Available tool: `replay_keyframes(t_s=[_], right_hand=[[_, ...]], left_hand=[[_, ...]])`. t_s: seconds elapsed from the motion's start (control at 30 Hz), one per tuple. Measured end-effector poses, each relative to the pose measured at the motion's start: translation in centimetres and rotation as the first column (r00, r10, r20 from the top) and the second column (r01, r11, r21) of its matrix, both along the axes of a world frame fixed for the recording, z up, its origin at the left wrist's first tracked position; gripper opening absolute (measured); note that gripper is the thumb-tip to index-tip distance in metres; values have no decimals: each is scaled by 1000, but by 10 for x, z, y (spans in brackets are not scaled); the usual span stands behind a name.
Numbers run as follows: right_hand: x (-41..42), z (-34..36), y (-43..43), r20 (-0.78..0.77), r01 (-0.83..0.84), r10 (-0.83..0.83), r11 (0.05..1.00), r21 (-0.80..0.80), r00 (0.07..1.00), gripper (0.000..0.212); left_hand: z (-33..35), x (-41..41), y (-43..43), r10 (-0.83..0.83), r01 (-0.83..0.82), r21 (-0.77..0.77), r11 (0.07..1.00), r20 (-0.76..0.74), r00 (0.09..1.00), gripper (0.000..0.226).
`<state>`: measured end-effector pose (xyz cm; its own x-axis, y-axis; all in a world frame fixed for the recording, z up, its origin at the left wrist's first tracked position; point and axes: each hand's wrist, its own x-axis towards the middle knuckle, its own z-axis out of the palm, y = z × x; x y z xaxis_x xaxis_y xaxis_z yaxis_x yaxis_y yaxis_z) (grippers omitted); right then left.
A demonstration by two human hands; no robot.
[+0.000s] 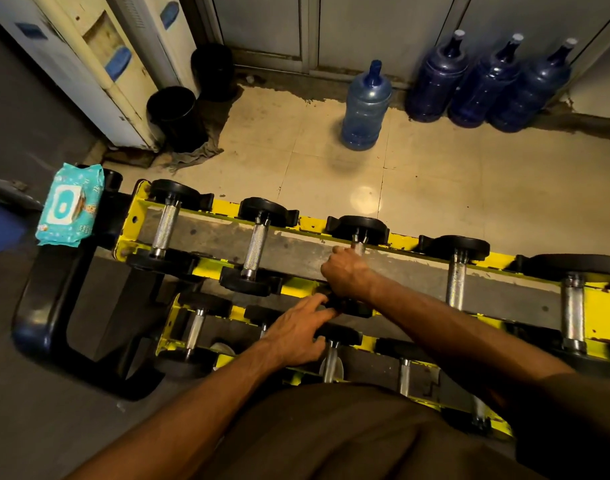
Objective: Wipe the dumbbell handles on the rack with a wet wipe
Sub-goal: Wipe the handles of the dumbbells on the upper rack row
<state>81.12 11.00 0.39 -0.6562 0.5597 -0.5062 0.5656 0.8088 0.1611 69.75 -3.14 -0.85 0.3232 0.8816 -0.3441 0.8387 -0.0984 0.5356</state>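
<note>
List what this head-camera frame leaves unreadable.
1. Head view: any wet wipe is unseen; the right hand wraps the third top-row knurled steel handle, covering most of it.
2. Head view: print on the teal wet-wipe pack is too small.
3. Head view: the yellow steel rack runs off the right edge; the right forearm hides lower-row dumbbells.

The right hand (pixel 345 274) hides most of the dumbbell handle (pixel 359 246) under it
</note>
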Motion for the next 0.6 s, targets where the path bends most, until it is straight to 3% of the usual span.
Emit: replay_keyframes(t_s=[0.07, 0.17, 0.2, 0.27, 0.33, 0.37, 0.47, 0.5, 0.53, 0.6], right_hand=[[7, 4, -5, -79, -30, 22, 994, -104, 997, 29], [37, 0, 5, -339, 101, -147, 984, -150, 929, 18], [48, -4, 8, -448, 179, -216, 976, -124, 867, 18], [67, -12, 6, -654, 400, -409, 900, -173, 636, 20], [74, -18, -8, -689, 515, -574, 792, -329, 442, 18], [75, -19, -15, -675, 502, -591, 787, -360, 442, 16], [74, -20, -18, -625, 416, -549, 834, -364, 554, 15], [73, -21, -12, -646, 417, -540, 838, -352, 540, 17], [72, -22, -7, -681, 443, -551, 824, -353, 482, 18], [68, -23, 1, -720, 569, -653, 693, -443, 235, 20]], left_hand=[[-2, 0, -1, 12, -12, -3, 1000, 8, 1000, 68], [-1, 0, -3, 14, -14, -12, 1000, 1, 1000, 76], [0, 0, -3, 19, -19, -22, 1000, 3, 1000, 78], [0, 1, -5, 25, -25, -33, 999, 10, 1000, 79], [-1, 2, -5, 26, -25, -31, 999, 11, 1000, 79], [-1, 2, -5, 25, -24, -32, 999, 10, 1000, 79], [-2, 2, -4, 17, -17, -35, 999, -12, 1000, 81], [-2, 2, -4, 15, -16, -36, 999, -19, 1000, 82], [-2, 2, -5, 15, -16, -38, 999, -24, 1000, 82], [-3, 2, -4, 14, -16, -41, 999, -32, 999, 82]])
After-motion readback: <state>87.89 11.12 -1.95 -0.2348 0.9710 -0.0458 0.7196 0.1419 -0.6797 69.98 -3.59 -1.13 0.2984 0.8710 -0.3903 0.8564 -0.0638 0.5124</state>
